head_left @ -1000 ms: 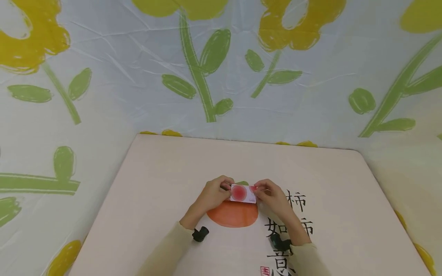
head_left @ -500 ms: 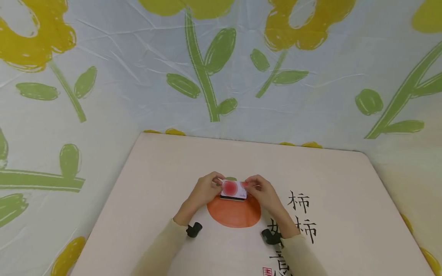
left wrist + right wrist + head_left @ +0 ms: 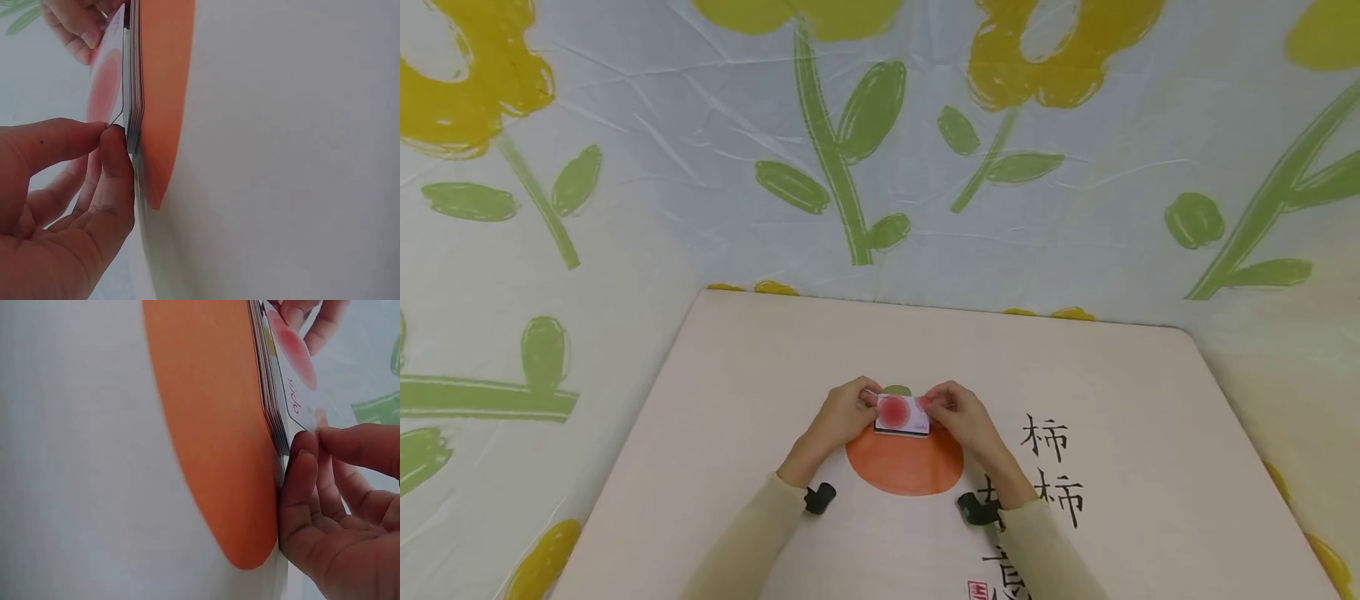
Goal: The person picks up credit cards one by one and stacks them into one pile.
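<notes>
A thin white card (image 3: 901,414) with a large pink-red circle and small lettering is pinched at both short ends. My left hand (image 3: 847,412) has its left end between thumb and fingertips. The right end is pinched by my right hand (image 3: 962,414), whose thumb lies on the card's face in the right wrist view. Directly under the card is a neat stack of cards (image 3: 134,81) with several layered edges. A narrow gap shows between card and stack in the left wrist view. Seen from the right wrist, the stack's edges (image 3: 270,400) line up closely beneath the card.
The pale table (image 3: 760,358) bears a printed orange persimmon (image 3: 906,471) under the stack and black brushed characters (image 3: 1048,439) at the right. A flower-patterned cloth (image 3: 715,167) hangs behind and at both sides. Dark wrist devices (image 3: 820,498) sit at both cuffs.
Both hands have carried the card left over the persimmon print. The stack's dark front edge, out of sight one second ago, now shows just below the card. The grip looks the same.
</notes>
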A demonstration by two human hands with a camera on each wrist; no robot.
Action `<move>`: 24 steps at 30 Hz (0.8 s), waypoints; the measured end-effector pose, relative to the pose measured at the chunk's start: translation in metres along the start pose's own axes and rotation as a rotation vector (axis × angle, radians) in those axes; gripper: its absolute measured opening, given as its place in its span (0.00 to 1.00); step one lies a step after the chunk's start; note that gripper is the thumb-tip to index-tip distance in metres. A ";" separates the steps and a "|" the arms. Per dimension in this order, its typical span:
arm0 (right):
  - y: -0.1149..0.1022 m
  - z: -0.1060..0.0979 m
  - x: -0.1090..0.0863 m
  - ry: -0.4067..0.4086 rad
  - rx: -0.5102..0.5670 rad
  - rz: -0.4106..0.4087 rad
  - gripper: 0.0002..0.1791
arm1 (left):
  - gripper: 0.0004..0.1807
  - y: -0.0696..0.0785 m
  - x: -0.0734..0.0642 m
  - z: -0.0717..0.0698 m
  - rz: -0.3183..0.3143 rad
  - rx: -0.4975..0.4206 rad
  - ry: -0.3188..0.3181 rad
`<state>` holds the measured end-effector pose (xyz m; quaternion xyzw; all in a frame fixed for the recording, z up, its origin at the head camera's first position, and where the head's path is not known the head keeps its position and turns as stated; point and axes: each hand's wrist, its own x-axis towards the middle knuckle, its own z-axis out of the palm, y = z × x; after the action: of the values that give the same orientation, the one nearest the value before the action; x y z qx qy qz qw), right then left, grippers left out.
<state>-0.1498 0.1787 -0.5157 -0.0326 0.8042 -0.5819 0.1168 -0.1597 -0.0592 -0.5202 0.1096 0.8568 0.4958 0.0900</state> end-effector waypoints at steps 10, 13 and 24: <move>0.001 0.003 0.001 0.032 -0.097 0.035 0.08 | 0.12 -0.002 0.001 0.000 0.010 0.035 -0.014; 0.001 0.005 0.001 0.037 -0.130 0.021 0.08 | 0.12 -0.003 0.001 0.000 0.006 0.038 -0.013; -0.003 0.005 0.003 0.030 -0.176 0.031 0.09 | 0.12 -0.005 0.000 0.000 0.008 0.026 -0.025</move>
<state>-0.1514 0.1728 -0.5150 -0.0216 0.8543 -0.5074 0.1105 -0.1605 -0.0620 -0.5248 0.1206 0.8615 0.4835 0.0973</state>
